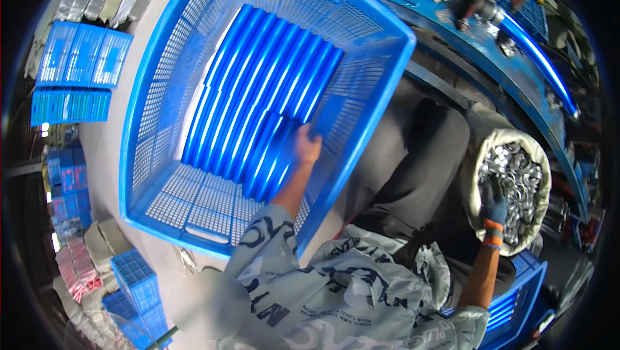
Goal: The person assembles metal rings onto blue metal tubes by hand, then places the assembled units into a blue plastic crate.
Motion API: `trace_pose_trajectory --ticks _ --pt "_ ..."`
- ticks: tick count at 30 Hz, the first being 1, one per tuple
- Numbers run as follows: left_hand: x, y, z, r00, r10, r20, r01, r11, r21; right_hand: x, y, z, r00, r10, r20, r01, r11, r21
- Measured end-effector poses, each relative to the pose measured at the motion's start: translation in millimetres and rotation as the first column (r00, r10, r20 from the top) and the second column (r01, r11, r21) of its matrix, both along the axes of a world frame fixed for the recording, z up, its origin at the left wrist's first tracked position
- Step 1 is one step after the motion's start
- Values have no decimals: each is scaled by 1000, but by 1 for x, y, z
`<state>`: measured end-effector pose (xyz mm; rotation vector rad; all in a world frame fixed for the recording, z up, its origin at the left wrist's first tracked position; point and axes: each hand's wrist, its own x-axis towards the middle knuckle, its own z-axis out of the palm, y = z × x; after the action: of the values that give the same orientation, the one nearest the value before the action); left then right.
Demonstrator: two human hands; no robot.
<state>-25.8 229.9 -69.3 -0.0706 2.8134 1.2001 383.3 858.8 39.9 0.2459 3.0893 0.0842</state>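
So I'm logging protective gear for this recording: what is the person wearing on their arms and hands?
The left hand is bare, with no glove. The right hand wears a dark blue-grey glove with an orange band at the wrist and a blue edge below it. Both arms come out of short, loose sleeves of a pale grey shirt printed with large dark lettering; the forearms are uncovered.

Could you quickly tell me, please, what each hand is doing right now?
Left hand: bare, resting on the blue trays in the blue crate; grip cannot be told.
Right hand: gloved, open, fingers spread on metal parts in the sack.
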Motion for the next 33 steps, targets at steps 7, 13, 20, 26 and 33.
trace_pose_trajectory --ticks 7,13,20,26,33 --pt "-17 -195 -46 805 449 387 -120 762 -636 -59 -51 36 794 -574 199 518 467 -717" --pt "6 -206 -63 933 236 270 6 744 -669 -63 -73 38 830 -550 95 470 596 -651" --pt "-9 -203 -43 846 223 484 199 711 -675 -62 -49 15 836 -539 98 548 817 -181" --pt "-11 -218 1 686 -155 711 157 986 63 -54 -24 22 823 -560 92 562 783 -265" --pt "60 -254 44 640 -129 758 185 983 11 -67 -23 41 843 -530 -94 429 767 -477"
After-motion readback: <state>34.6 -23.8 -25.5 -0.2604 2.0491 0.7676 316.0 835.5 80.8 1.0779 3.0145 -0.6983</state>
